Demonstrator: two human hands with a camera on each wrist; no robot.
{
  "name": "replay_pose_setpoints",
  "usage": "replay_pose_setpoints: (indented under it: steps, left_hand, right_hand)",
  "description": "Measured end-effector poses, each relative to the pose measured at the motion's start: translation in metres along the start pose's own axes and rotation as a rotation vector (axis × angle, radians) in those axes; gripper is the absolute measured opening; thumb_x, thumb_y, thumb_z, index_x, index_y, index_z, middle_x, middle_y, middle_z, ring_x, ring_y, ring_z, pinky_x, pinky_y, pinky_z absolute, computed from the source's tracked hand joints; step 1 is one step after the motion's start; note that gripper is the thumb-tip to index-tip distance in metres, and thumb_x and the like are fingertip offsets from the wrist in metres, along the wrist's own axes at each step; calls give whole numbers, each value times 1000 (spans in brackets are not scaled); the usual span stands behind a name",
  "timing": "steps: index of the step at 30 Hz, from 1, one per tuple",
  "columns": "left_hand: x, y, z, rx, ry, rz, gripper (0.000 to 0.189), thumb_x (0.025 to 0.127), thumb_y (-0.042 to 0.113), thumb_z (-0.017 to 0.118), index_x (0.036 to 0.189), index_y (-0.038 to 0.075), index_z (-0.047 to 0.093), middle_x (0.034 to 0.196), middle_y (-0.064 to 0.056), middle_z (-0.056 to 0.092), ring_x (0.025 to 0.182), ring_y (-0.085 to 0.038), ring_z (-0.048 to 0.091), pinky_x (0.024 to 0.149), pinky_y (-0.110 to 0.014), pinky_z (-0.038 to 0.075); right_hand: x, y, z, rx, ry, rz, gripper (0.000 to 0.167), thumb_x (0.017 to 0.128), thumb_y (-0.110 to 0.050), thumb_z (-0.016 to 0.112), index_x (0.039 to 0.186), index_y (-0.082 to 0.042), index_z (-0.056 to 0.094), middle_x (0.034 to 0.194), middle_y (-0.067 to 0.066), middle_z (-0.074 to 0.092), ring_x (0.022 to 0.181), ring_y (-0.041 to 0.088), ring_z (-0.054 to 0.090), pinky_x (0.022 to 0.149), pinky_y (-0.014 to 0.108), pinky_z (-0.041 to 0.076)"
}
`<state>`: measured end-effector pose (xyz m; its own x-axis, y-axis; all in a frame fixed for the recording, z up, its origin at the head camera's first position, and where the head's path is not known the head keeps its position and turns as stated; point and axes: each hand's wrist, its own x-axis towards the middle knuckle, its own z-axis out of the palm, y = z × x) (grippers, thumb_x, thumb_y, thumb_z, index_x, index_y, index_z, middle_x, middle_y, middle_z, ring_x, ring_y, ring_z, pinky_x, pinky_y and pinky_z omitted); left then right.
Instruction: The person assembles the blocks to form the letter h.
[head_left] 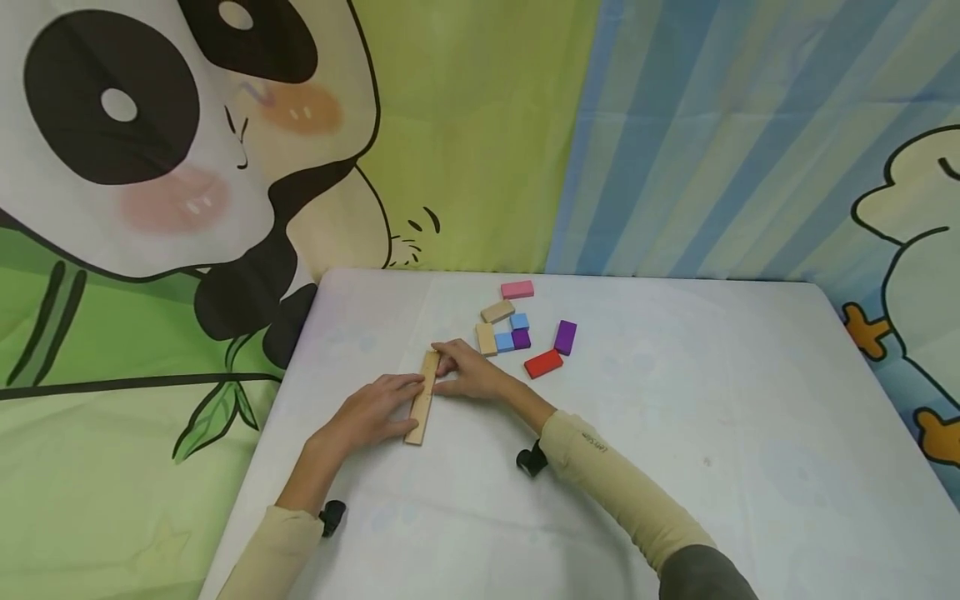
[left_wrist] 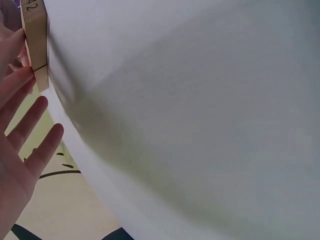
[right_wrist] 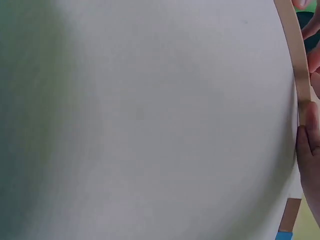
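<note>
A narrow row of pale wooden blocks [head_left: 422, 415] lies end to end on the white table. Markings and a seam show on the wood [left_wrist: 35, 40] in the left wrist view. My left hand [head_left: 369, 412] lies along the row's left side, its thumb near the close end and its fingertips touching farther up; the fingers look mostly straight and spread. At the far end, my right hand [head_left: 476, 372] holds the last wooden block [head_left: 431, 362] between forefinger and thumb, the other fingers bent. The right wrist view catches that hand [right_wrist: 311, 150] at the row's end.
Behind my right hand lie loose blocks: pink [head_left: 517, 289], tan [head_left: 498, 311], another tan [head_left: 486, 339], light blue [head_left: 504, 342], purple [head_left: 566, 337] and red [head_left: 543, 363]. The table's far edge meets a printed cloth backdrop [head_left: 480, 150].
</note>
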<state>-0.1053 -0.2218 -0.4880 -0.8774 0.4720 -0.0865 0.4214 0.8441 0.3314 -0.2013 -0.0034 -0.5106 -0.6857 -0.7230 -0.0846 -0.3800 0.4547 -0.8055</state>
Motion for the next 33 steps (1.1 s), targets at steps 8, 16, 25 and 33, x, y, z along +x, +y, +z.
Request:
replay_pose_setpoints:
  steps: [8,16,25,33]
  left_hand:
    - [9,-1,-6,-5,6,2,62,83,35,75,138,13,55,140,0,52,129,-25,50,98,-48,48]
    - [13,0,-13,-21,-58,7,68,83,37,74,141,10,51,154,-5,41,143,-32,35,108,-57,38]
    - [19,-4,-15,-85,-113,-68,66,84,36,75,140,12,52,156,-2,39,145,-28,32,113,-55,33]
    - [22,-3,-15,-82,-128,-62,74,84,39,74,147,14,44,156,-1,38,144,-28,34,112,-55,34]
  right_hand:
    - [-32,10,-46,45,108,-7,67,88,-19,71,146,-4,39,136,18,49,105,23,65,93,34,55]
    - [-78,41,-100,28,249,124,66,88,-18,71,144,-1,40,138,23,45,113,34,61,96,46,53]
    - [-115,64,-118,-30,329,179,68,86,-16,72,143,2,40,138,25,44,118,38,55,98,51,51]
    - [-129,75,-115,-79,363,215,61,87,-18,71,140,0,46,134,23,47,119,37,53,96,50,51]
